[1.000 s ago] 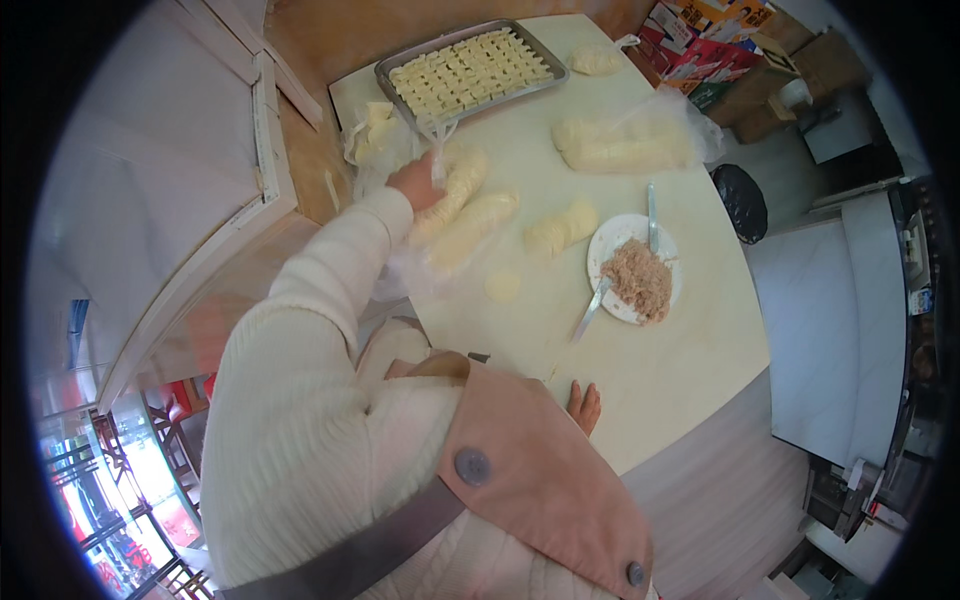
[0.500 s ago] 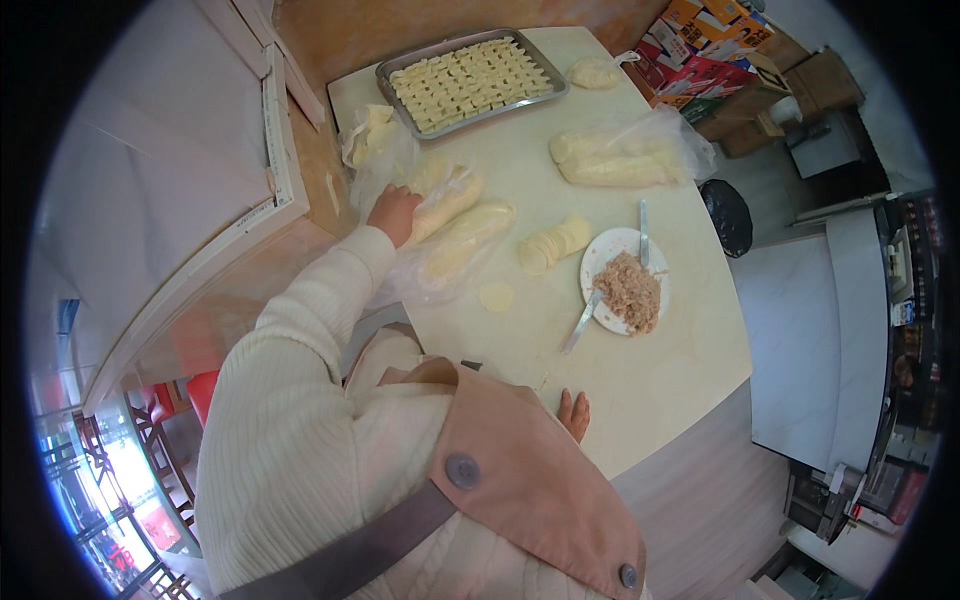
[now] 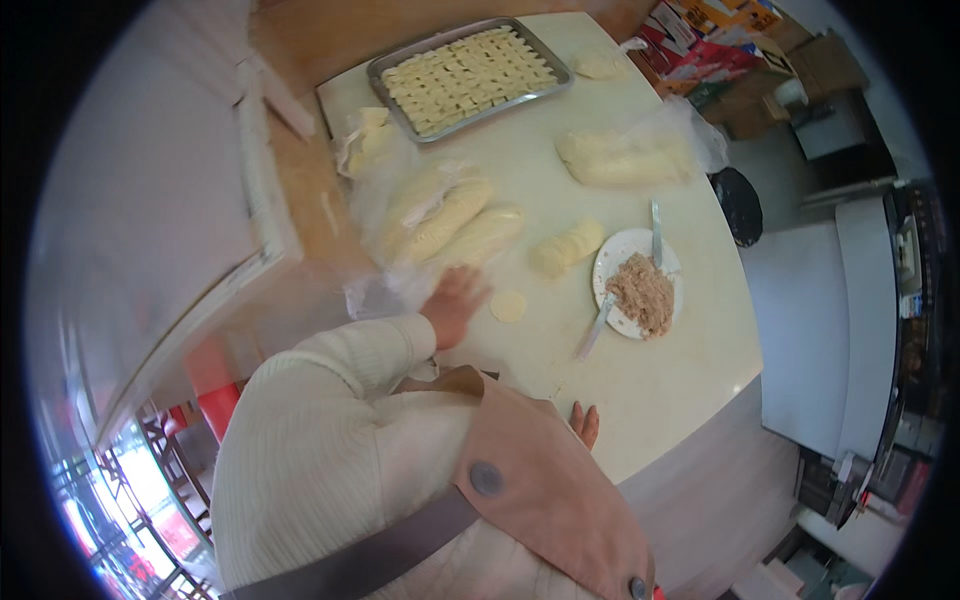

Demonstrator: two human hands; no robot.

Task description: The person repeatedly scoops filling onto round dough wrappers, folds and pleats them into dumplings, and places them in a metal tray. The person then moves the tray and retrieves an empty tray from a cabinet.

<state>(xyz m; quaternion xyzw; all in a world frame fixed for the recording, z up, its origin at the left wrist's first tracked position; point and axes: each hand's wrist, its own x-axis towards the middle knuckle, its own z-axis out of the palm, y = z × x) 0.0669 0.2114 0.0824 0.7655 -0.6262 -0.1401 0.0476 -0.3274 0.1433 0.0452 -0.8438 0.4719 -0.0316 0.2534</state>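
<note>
My left hand (image 3: 457,303), blurred by motion, is at the near end of a clear plastic bag with stacked rolls of round dough wrappers (image 3: 455,215). Its fingers look stretched out and hold nothing I can make out. One loose dough wrapper (image 3: 508,307) lies flat just to its right. Only a few fingers of my right hand (image 3: 586,425) show past my apron, resting flat on the table's near edge. Between the bag and a white plate (image 3: 637,236) lies a short unbagged stack of wrappers (image 3: 568,248). Pinkish minced filling (image 3: 642,294) sits on the plate with two flat spreaders.
A metal tray (image 3: 470,125) full of shaped dumplings stands at the far left of the table (image 3: 690,390). Another bagged wrapper roll (image 3: 630,158) lies at the far right. Beyond are cardboard boxes (image 3: 825,75) and a black bag (image 3: 737,205). A partition edge (image 3: 270,190) borders the left.
My left hand has come away from the bagged wrapper rolls, moving nearer and to the right, beside the loose wrapper. My right hand stays at the table edge. The view has shifted slightly.
</note>
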